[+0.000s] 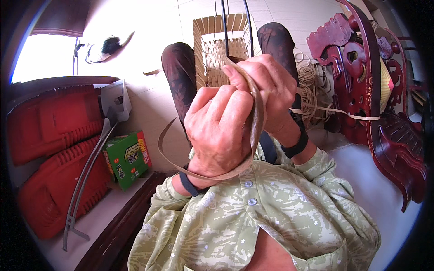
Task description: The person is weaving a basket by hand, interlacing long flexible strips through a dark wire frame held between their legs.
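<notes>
From far off, I see a long brown strip [258, 113] right between the two hands. It runs down beside the left hand [220, 126], bends across that wrist, and curls out to the left in a big loop. The right hand [273, 88] is closed, with the strip between its thumb and finger. The left hand is curled up tight, but I can't tell what is inside it.

Just past the hands, a pale woven basket [216, 52] sits between the knees [177, 67], with thin black rods [224, 27] above it. Under it all is a pale tile floor [158, 18], very bright at the top left.

To the left I see red plastic things [56, 119] and a green box [129, 160]. To the right, tan cord [308, 88] lies in a messy heap near dark red carved wood furniture [374, 72]. A black and white thing [106, 49] is on the floor far up left; I can't tell what.
</notes>
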The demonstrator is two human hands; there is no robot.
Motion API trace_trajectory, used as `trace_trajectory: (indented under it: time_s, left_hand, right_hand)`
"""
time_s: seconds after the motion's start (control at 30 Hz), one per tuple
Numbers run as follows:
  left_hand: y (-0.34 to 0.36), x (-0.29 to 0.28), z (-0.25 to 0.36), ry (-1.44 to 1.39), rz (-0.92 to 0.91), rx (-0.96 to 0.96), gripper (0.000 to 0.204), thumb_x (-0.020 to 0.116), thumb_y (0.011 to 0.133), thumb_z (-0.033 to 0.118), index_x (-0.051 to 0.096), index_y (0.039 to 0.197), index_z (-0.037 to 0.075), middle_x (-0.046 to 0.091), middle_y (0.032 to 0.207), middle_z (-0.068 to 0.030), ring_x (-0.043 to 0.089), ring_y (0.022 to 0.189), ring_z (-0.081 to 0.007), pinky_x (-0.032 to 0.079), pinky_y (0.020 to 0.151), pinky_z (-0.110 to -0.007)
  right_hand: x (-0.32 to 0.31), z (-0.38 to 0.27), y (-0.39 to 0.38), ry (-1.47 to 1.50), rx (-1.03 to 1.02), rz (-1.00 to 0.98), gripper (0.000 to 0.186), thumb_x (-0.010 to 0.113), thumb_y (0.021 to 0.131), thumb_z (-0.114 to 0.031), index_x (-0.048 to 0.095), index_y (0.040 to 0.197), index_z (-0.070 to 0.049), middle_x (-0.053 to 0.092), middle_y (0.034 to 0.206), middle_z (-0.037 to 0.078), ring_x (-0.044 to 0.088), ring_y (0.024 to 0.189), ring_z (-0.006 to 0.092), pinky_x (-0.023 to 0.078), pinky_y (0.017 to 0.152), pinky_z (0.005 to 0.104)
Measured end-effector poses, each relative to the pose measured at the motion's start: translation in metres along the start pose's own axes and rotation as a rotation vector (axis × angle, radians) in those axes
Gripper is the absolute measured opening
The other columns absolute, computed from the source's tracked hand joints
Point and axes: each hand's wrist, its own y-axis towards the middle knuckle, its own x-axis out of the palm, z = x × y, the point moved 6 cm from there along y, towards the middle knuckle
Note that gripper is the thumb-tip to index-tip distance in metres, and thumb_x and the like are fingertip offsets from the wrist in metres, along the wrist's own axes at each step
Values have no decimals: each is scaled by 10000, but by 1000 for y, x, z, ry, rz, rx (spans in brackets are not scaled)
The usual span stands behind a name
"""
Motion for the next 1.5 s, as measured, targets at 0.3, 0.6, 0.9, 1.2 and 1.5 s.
trace_trajectory:
  time_s: [0.3,0.6,0.9,1.2,1.5]
  left_hand:
    - [4,34,-94,-1065,-42,-640,341,465,990,288,619,1062,-7,647,947,-51,584,801,-93,477,740,-241]
    - [24,49,-96,-1304,-291,-614,128,702,826,64,640,918,1,659,873,-22,607,820,-71,507,752,-215]
    - [20,45,-97,-1109,-105,-696,70,668,850,34,609,867,1,626,783,23,560,713,-11,463,644,-154]
    - [35,42,-89,-821,-200,-689,105,676,836,98,646,895,16,643,789,12,571,725,-39,457,654,-188]
    - [28,54,-85,-995,-202,-831,130,616,897,73,650,993,-7,642,862,27,541,761,-15,426,670,-171]
  right_hand:
    - [-12,12,10,252,161,-41,112,682,795,-53,588,762,0,533,689,84,536,572,227,428,504,323]
    - [-9,35,13,653,784,-44,124,698,828,-69,607,762,-17,566,656,-44,487,582,4,388,511,170]
    - [5,60,21,1036,861,-341,121,617,854,22,587,972,18,626,789,22,567,660,44,475,602,187]
    - [56,84,12,1448,636,-603,357,676,858,-282,604,1109,-39,577,1026,8,534,901,77,432,815,217]
    - [76,114,2,1839,633,-538,365,697,831,-214,625,1135,-26,616,1061,64,572,954,147,451,881,292]
